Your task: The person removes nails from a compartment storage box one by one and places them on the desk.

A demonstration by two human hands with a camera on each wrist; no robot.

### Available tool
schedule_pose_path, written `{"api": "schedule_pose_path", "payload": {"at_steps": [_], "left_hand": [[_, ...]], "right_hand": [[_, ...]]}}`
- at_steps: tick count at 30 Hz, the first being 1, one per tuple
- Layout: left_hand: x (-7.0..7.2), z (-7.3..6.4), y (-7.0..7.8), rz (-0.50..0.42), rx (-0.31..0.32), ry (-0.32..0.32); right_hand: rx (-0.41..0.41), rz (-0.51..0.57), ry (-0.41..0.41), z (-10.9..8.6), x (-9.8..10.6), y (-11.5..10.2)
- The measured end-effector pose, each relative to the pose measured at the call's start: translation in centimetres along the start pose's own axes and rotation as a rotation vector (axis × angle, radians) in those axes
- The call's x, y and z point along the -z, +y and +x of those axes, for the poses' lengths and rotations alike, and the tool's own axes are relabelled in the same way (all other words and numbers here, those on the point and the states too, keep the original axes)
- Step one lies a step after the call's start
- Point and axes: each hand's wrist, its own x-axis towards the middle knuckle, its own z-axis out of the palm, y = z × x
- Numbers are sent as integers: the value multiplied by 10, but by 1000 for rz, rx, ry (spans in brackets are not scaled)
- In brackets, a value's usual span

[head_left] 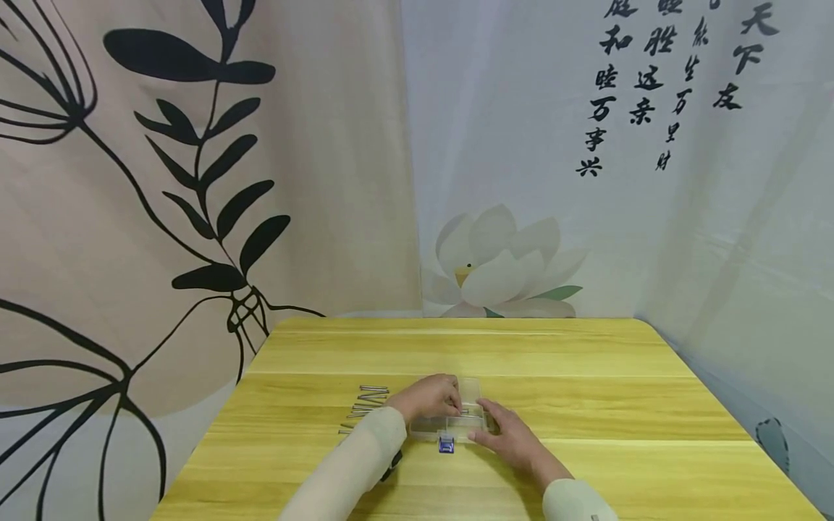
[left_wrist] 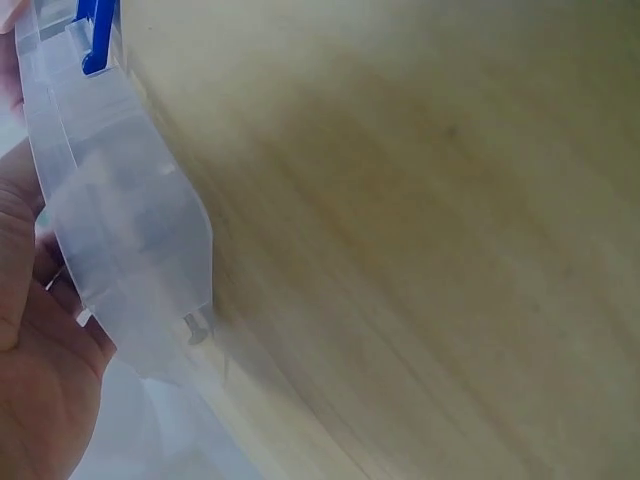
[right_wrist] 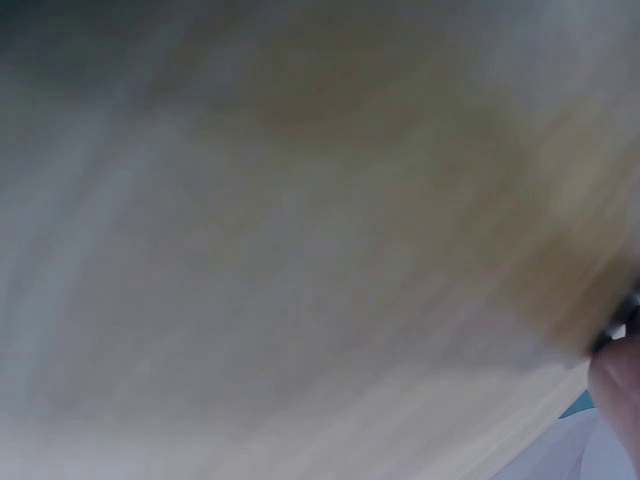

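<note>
A clear plastic compartment box [head_left: 426,427] with a blue latch [head_left: 446,444] lies on the table, its see-through lid [head_left: 469,389] raised at the back. My left hand [head_left: 430,396] reaches over the box from the left, fingers bent down into the right-hand compartment beside thin metal pieces [head_left: 465,413]. Its fingertips are too small and partly hidden to tell whether they pinch anything. In the left wrist view, that hand [left_wrist: 45,390] shows behind the box's clear wall [left_wrist: 130,210]. My right hand [head_left: 515,438] grips the box's right end, thumb in front and fingers behind.
Several long metal screws or nails [head_left: 373,394] lie in a loose row left of the box. A small black object [head_left: 392,465] shows beside the left sleeve. The wooden table [head_left: 586,376] meets a printed cloth backdrop [head_left: 339,181]. The right wrist view is mostly blurred.
</note>
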Motion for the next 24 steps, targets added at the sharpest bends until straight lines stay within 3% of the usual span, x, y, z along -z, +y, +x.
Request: {"api": "schedule_pose_path", "payload": {"at_steps": [14, 24], "left_hand": [[-1, 5, 4, 73, -30, 20], [0, 4, 5, -19, -10, 0]], "right_hand": [[14, -11, -15, -1, 3, 0], [14, 14, -17, 1, 0, 2]]}}
